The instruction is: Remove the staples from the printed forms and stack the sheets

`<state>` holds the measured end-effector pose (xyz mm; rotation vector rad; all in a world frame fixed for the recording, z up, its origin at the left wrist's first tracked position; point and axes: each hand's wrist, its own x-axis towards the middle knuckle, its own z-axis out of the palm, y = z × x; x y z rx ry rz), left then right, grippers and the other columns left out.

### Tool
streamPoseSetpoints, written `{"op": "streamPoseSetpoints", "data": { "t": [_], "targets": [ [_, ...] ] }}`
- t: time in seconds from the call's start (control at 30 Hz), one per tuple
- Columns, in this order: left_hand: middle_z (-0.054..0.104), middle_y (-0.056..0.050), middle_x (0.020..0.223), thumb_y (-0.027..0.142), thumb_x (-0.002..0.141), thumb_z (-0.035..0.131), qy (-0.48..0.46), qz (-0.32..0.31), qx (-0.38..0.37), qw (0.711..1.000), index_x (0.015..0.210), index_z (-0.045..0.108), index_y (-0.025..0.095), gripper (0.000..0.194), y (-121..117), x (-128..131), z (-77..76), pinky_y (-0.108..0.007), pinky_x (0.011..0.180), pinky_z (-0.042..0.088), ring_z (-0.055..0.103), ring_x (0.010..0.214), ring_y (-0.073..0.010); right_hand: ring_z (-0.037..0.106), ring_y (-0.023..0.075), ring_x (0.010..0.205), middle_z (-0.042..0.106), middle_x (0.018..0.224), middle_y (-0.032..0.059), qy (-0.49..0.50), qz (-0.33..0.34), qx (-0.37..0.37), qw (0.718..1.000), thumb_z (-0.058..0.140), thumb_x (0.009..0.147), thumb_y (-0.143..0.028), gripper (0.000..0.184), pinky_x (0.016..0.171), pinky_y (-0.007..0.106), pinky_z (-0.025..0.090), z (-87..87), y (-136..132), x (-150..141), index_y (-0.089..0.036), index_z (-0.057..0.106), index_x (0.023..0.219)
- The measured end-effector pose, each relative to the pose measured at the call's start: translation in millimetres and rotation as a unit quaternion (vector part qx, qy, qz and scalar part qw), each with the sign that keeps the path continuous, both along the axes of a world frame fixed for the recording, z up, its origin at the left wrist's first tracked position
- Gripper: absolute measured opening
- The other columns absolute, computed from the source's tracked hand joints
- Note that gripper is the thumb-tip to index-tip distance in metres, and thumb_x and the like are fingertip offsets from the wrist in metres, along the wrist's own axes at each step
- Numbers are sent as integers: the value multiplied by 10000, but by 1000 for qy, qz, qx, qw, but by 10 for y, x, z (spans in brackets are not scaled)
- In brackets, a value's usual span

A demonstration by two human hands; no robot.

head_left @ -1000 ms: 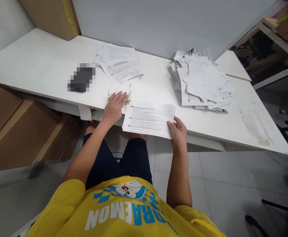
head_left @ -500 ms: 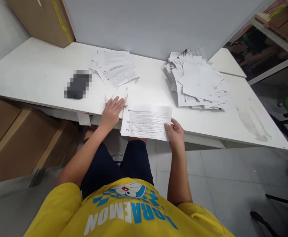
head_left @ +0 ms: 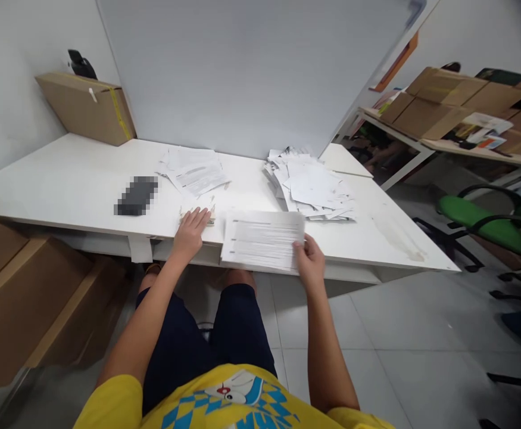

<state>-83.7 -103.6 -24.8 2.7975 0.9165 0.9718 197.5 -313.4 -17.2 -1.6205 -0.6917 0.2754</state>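
Note:
My right hand point(head_left: 310, 260) pinches the right edge of some printed sheets point(head_left: 260, 241), thumb on top, at the table's front edge. The print is blurred. My left hand point(head_left: 191, 231) lies with its fingers stretched out over a small pale object point(head_left: 211, 219) on the table, mostly hidden under the fingers. Beyond that hand lies a loose spread of printed papers point(head_left: 197, 173). A taller, untidy pile of papers point(head_left: 316, 186) stands behind the held sheets, to the right.
A pixelated dark item point(head_left: 136, 195) rests on the white table point(head_left: 64, 185), left of my left hand. A cardboard box point(head_left: 86, 110) stands at the back left, against a pale panel point(head_left: 242, 77). More cardboard point(head_left: 41, 292) is below left. Green chairs point(head_left: 487, 220) stand right.
The camera view has tilted up, showing more of the room. The held sheets are blurred now, still in my right hand. My left hand stays over the pale object.

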Motion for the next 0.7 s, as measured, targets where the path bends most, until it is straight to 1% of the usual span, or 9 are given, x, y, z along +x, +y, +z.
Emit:
{"op": "streamPoseSetpoints", "data": {
  "t": [0.07, 0.1, 0.17, 0.27, 0.37, 0.43, 0.57, 0.63, 0.7],
  "targets": [
    [534, -125, 1552, 20, 850, 355, 1, 1, 1, 1000, 1502, 536, 159, 691, -3, -1, -4, -568, 1269, 306, 404, 1519, -295, 515, 154, 710, 581, 756, -32, 11, -85, 68, 994, 648, 716, -543, 502, 709, 300, 435, -2, 60, 260, -198, 646, 1081],
    [537, -124, 1550, 19, 846, 356, -1, 3, 1, 1000, 1501, 539, 162, 695, -8, 0, -5, -569, 1269, 307, 409, 1516, -295, 526, 157, 741, 575, 784, -29, 26, -129, 104, 986, 639, 696, -538, 490, 730, 305, 450, -11, 118, 404, -207, 617, 1057],
    [545, -121, 1543, 13, 837, 360, -6, 9, 1, 1000, 1497, 546, 171, 703, -18, 6, -7, -567, 1268, 310, 421, 1509, -294, 559, 173, 828, 583, 872, -7, 65, -182, 162, 968, 613, 652, -526, 469, 799, 334, 484, -47, 277, 683, -230, 547, 1010],
    [565, -115, 1527, 7, 836, 361, -13, 17, 7, 1000, 1482, 562, 177, 698, -27, 11, -12, -555, 1263, 323, 445, 1494, -288, 594, 212, 939, 607, 1012, 44, 131, -189, 180, 956, 551, 653, -534, 427, 839, 394, 522, -110, 560, 998, -261, 462, 969],
    [588, -113, 1505, 17, 863, 349, -13, 22, 9, 1000, 1453, 588, 166, 653, -33, 12, -17, -534, 1256, 340, 474, 1474, -282, 620, 236, 1023, 616, 1151, 84, 156, -210, 178, 949, 533, 702, -502, 433, 867, 437, 546, -108, 836, 1175, -263, 442, 1052],
    [596, -117, 1496, 26, 877, 346, -15, 24, 5, 1000, 1445, 594, 166, 635, -41, 12, -20, -533, 1250, 349, 482, 1468, -282, 631, 238, 1081, 604, 1240, 108, 157, -214, 166, 950, 528, 745, -481, 471, 917, 455, 549, -55, 1006, 1241, -246, 438, 1143],
    [595, -120, 1496, 25, 873, 352, -23, 27, -1, 999, 1464, 579, 187, 653, -62, 9, -27, -547, 1247, 352, 478, 1470, -277, 608, 231, 1242, 554, 1391, 142, 148, -173, 144, 963, 523, 822, -477, 581, 1046, 465, 523, 23, 1226, 1211, -212, 399, 1324],
    [596, -109, 1497, 21, 870, 358, -25, 30, 1, 999, 1473, 571, 205, 665, -70, 5, -31, -543, 1249, 353, 480, 1470, -269, 503, 246, 1402, 447, 1518, 170, 114, -196, 121, 966, 543, 837, -513, 703, 1147, 473, 456, -30, 1223, 1096, -208, 340, 1437],
    [600, -102, 1494, 20, 871, 362, -27, 30, 4, 999, 1479, 564, 216, 670, -74, 2, -35, -544, 1246, 358, 486, 1466, -267, 321, 266, 1543, 232, 1653, 180, 88, -238, 81, 964, 533, 851, -592, 863, 1222, 478, 379, -135, 1156, 947, -219, 205, 1557]
  ]
}}
